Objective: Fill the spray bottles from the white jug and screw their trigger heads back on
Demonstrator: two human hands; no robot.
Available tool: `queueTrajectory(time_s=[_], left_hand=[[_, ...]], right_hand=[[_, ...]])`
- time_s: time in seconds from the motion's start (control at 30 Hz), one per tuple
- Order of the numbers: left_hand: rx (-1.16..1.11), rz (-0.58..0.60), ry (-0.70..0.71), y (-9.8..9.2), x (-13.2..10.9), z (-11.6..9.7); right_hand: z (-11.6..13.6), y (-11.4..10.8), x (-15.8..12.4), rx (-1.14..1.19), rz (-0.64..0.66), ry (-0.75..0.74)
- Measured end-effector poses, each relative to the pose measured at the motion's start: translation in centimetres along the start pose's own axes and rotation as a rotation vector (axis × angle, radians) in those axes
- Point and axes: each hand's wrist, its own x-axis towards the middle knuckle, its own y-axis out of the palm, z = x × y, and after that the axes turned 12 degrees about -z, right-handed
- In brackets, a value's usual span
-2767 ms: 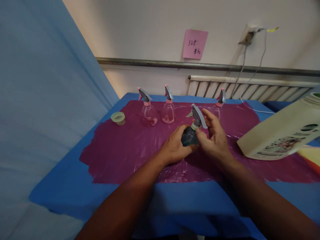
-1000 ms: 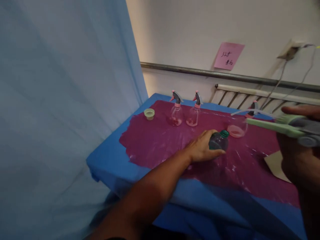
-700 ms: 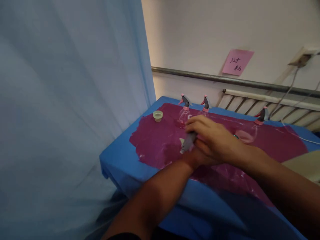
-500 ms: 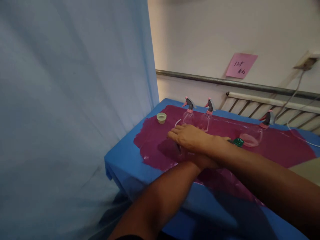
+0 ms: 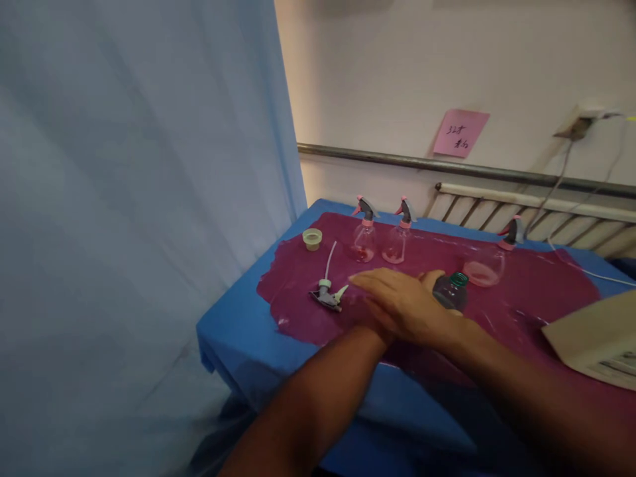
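Note:
A small dark green bottle (image 5: 450, 291) with its neck bare stands on the purple sheet (image 5: 536, 291). My left hand (image 5: 430, 277) is wrapped round it, mostly hidden under my right hand (image 5: 402, 301). My right hand crosses over the left wrist, fingers stretched flat, holding nothing. Just beyond its fingertips a grey and pale green sprayer head (image 5: 328, 295) lies on the sheet, its white tube pointing away from me.
Three clear bottles with pink and grey sprayers stand at the back (image 5: 365, 233) (image 5: 397, 237) (image 5: 489, 262). A pale green cap (image 5: 312, 238) sits at the far left. A white jug (image 5: 596, 334) lies at the right. A blue curtain (image 5: 124, 199) hangs on the left.
My right hand unscrewed the sprayer head, carried it across to the left, laid it on the sheet and let go. My left hand kept its hold on the green bottle.

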Motion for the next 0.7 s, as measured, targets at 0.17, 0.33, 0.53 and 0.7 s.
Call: queueTrajectory(time_s=[0.17,0.33,0.53,0.7], left_hand=[[-0.108,0.238,0.086,-0.1,0.0,1.1],[-0.081,0.304,0.073,-1.3,0.4,0.6],[-0.030,0.302,0.062,-2.6,1.1,-0.1],[0.003,0.303,-0.021,-3.1,1.5,-0.7]], right_hand=[[-1.2,-6.5,-11.3,-0.227,-0.362,0.251],[-1.8,-11.7,-22.9,-0.428,-0.365,0.586],[-0.1,-12.8,-30.0,-0.473,-0.310,0.873],[0.7,-12.4,-28.8,-0.614,-0.267,0.907]])
